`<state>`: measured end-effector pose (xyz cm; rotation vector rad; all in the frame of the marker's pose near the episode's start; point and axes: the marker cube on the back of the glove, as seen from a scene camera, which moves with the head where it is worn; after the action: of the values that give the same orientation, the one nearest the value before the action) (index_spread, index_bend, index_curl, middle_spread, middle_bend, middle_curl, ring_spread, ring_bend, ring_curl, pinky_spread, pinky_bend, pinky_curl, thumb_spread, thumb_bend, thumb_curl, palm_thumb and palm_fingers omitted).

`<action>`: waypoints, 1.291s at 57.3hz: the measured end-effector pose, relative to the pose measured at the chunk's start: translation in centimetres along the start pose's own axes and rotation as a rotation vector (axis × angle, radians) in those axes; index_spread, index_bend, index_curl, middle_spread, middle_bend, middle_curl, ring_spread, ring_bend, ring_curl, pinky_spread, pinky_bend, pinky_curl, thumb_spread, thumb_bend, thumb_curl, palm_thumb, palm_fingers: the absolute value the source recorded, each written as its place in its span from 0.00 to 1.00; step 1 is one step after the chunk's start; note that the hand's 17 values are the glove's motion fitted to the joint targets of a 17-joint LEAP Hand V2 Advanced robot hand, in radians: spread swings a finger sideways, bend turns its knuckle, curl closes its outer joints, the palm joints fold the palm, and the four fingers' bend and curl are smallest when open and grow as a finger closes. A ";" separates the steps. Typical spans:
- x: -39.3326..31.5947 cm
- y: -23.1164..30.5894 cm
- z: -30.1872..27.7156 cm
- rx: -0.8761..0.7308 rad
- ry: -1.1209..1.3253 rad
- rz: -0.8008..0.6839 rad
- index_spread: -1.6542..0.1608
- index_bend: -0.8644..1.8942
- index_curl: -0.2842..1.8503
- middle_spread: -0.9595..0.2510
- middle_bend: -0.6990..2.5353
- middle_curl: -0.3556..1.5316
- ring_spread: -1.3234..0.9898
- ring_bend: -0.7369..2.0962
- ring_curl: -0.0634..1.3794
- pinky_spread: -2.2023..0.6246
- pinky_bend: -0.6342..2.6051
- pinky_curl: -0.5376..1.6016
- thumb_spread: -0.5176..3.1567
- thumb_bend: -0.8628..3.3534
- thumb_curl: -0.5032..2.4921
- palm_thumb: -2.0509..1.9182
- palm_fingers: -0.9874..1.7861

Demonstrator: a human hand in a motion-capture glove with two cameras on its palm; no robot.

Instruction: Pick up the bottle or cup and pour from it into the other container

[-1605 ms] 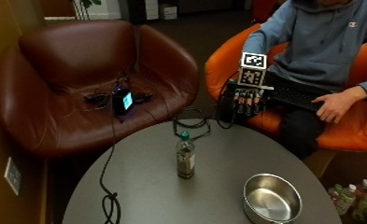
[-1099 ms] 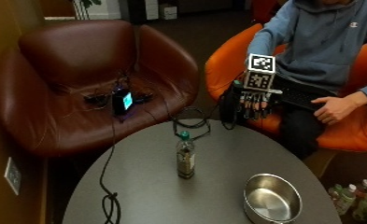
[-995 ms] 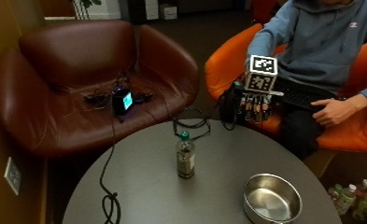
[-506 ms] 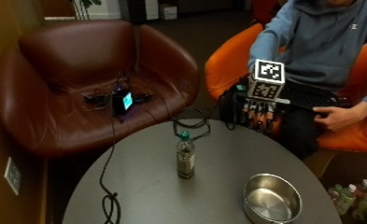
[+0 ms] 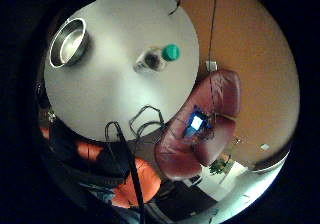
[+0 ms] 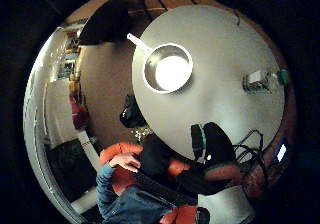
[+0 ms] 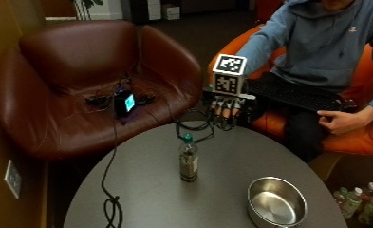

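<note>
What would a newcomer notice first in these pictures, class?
A gloved right hand hangs at the round table's far edge, fingers pointing down, holding nothing. A green-capped bottle stands upright mid-table, and a shiny metal bowl sits nearer the front edge.

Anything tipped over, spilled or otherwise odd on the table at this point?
Nothing stands out. The bottle stands upright with its green cap on, the metal pot sits upright near the table edge, and no liquid shows on the surface. The gloved right hand hovers at the far rim, holding nothing. A cable trails across the tabletop.
</note>
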<state>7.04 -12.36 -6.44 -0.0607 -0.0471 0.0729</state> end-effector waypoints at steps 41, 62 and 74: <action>21.6 -1.1 6.8 -0.174 -0.491 0.011 0.69 0.36 0.25 0.64 0.27 0.35 0.53 0.37 0.24 0.85 0.32 0.42 0.38 0.20 0.30 0.70 0.40; 21.7 -7.2 12.8 -0.272 -0.761 -0.130 0.66 0.36 0.24 0.61 0.27 0.34 0.53 0.35 0.23 0.85 0.33 0.41 0.37 0.20 0.29 0.69 0.33; 20.1 -9.2 14.8 -0.284 -0.860 -0.195 0.65 0.36 0.24 0.60 0.27 0.34 0.54 0.34 0.23 0.86 0.32 0.41 0.36 0.20 0.29 0.69 0.33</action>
<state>26.97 -19.19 9.83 -0.3050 -0.9227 -0.1077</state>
